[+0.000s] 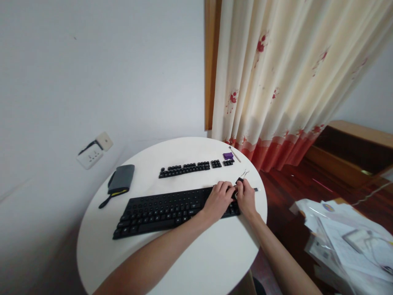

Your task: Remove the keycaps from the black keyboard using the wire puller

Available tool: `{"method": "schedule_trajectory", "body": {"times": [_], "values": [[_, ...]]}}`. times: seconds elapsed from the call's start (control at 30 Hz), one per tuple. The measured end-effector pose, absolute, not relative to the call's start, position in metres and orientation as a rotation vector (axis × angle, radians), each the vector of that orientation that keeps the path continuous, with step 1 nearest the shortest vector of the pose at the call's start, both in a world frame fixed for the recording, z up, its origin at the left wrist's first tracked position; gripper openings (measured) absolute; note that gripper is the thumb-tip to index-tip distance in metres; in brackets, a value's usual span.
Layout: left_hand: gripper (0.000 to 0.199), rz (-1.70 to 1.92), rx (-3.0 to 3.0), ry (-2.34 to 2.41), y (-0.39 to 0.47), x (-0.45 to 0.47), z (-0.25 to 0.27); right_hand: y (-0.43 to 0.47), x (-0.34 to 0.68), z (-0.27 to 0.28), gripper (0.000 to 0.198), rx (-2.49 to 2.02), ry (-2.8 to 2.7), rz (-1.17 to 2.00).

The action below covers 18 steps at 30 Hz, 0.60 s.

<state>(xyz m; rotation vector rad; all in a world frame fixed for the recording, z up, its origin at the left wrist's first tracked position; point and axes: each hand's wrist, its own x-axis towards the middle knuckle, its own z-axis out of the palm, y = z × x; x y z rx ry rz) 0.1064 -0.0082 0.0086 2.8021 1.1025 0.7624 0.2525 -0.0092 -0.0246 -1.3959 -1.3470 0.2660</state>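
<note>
On the white round table a black keyboard [166, 213] lies at a slant; several key positions in its upper rows lack keycaps. My left hand [218, 199] rests over its right part, fingers curled and closed near a small dark thing that I cannot make out. Beside it, my right hand [246, 197] is closed on what looks like a black keycap puller [239, 180], whose thin wire loops stick out away from me. Both hands nearly touch and hide the number pad. Beyond the keyboard, removed black keycaps [186, 168] stand in grouped rows.
A grey pouch [124, 178] with a strap lies at the table's left. Near the far right edge are a purple cloth [228, 155] and a thin brush [235, 154]. Curtains [264, 82] hang behind; papers and plastic [346, 237] lie at right, below table height.
</note>
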Motion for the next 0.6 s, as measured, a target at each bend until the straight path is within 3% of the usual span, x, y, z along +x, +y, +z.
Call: {"method": "schedule_trajectory", "body": {"times": [0.2, 0.37, 0.6], "values": [[0.040, 0.849, 2.716, 1.053, -0.005, 0.102, 0.016, -0.008, 0.256, -0.021, 0.032, -1.367, -1.136, 0.386], [0.029, 1.081, 2.418, 1.354, 0.046, 0.115, 0.030, -0.002, 0.267, -0.020, 0.034, -1.314, -0.936, 0.410], [0.031, 0.796, 2.429, 1.522, 0.117, 0.178, 0.019, -0.001, 0.271, -0.021, 0.033, -1.291, -0.897, 0.402]]}}
